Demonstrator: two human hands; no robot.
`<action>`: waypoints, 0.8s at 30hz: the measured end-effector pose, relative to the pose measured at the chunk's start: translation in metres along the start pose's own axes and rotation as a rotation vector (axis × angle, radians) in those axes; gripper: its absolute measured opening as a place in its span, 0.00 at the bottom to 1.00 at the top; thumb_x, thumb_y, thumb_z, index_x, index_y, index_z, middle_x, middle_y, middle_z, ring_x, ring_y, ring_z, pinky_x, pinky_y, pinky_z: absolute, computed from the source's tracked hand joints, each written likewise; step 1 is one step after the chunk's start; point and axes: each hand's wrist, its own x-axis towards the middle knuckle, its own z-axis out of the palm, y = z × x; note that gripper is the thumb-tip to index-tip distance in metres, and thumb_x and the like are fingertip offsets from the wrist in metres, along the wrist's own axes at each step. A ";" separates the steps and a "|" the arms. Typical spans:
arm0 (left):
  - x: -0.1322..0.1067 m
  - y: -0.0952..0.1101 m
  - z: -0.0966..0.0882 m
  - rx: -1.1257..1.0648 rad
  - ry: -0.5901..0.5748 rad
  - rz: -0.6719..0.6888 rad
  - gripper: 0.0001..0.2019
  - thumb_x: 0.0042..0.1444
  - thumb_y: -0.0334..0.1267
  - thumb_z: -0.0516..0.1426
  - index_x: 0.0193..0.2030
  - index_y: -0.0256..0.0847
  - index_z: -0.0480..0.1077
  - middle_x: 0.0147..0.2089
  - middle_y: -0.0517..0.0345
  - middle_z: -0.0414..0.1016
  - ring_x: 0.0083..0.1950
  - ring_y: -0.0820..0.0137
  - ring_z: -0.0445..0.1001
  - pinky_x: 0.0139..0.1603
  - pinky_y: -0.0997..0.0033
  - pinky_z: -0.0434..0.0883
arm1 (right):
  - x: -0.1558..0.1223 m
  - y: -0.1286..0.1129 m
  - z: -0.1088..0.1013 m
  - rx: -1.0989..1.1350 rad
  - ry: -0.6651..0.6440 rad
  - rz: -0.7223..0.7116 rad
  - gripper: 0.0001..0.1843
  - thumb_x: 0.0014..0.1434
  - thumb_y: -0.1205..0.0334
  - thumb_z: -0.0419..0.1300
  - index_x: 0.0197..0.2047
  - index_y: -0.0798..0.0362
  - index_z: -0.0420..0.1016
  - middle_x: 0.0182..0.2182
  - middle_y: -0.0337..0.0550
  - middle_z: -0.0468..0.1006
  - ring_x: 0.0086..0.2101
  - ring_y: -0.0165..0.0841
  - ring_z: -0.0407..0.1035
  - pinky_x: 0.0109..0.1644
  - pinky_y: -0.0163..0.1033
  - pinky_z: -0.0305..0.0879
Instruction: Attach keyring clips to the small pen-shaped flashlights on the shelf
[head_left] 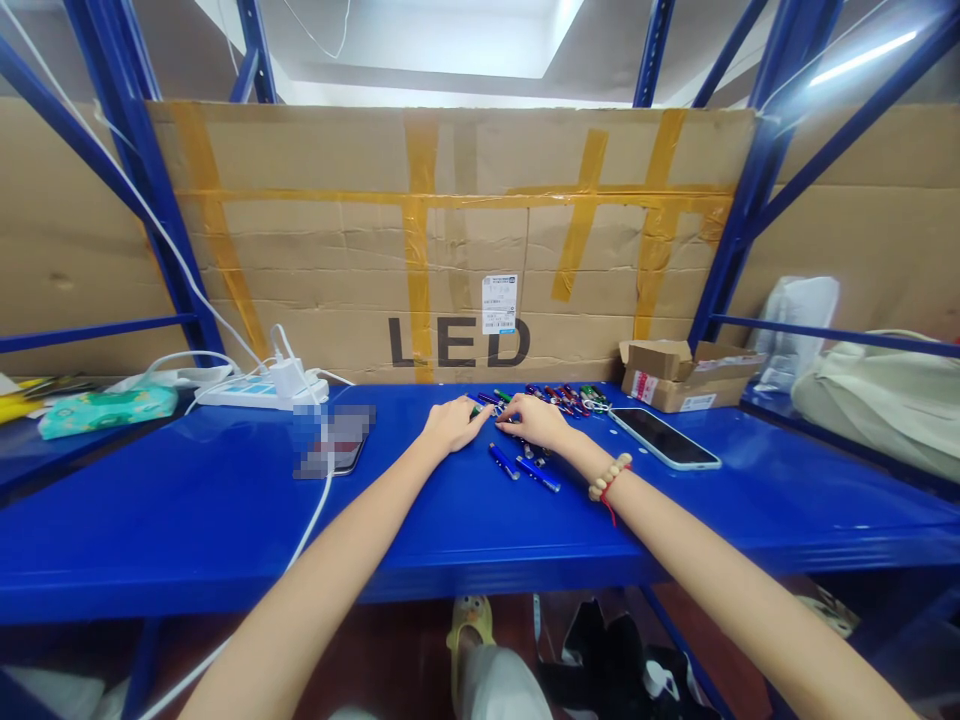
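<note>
Both my arms reach forward over a blue metal shelf (225,520). My left hand (452,424) and my right hand (534,421) meet at a small thin item between their fingertips, fingers curled in a pinch; I cannot make out what it is. Several small pen-like cylinders (570,397) in blue, red and green lie scattered just beyond the hands. Two blue ones (525,468) lie on the shelf just below my right hand. A beaded bracelet (609,476) sits on my right wrist.
A phone (664,438) lies face up to the right, a small open cardboard box (679,378) behind it. Left: a blurred phone (334,440) on a white cable, a power strip (259,390), a tissue pack (105,410). Taped cardboard marked LED (457,250) forms the back wall.
</note>
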 end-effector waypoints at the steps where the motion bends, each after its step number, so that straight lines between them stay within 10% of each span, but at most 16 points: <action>1: 0.000 0.000 0.000 -0.009 -0.006 0.013 0.29 0.57 0.56 0.34 0.40 0.43 0.70 0.49 0.54 0.70 0.50 0.61 0.68 0.45 0.64 0.65 | 0.000 0.000 0.001 0.006 0.009 -0.002 0.09 0.53 0.56 0.56 0.34 0.45 0.78 0.38 0.39 0.74 0.37 0.31 0.68 0.31 0.32 0.57; 17: 0.000 -0.001 0.001 0.056 -0.066 0.158 0.25 0.58 0.54 0.36 0.37 0.41 0.67 0.45 0.53 0.73 0.46 0.61 0.71 0.41 0.64 0.67 | 0.002 -0.004 0.006 0.104 0.021 0.036 0.09 0.51 0.57 0.57 0.33 0.49 0.76 0.37 0.39 0.74 0.36 0.30 0.67 0.31 0.32 0.57; 24: -0.001 -0.001 -0.002 0.061 -0.079 0.153 0.20 0.58 0.48 0.38 0.37 0.43 0.67 0.44 0.54 0.73 0.45 0.61 0.71 0.40 0.64 0.67 | 0.002 -0.007 0.003 0.187 0.261 -0.024 0.08 0.52 0.58 0.57 0.33 0.50 0.76 0.36 0.39 0.72 0.32 0.27 0.65 0.32 0.31 0.56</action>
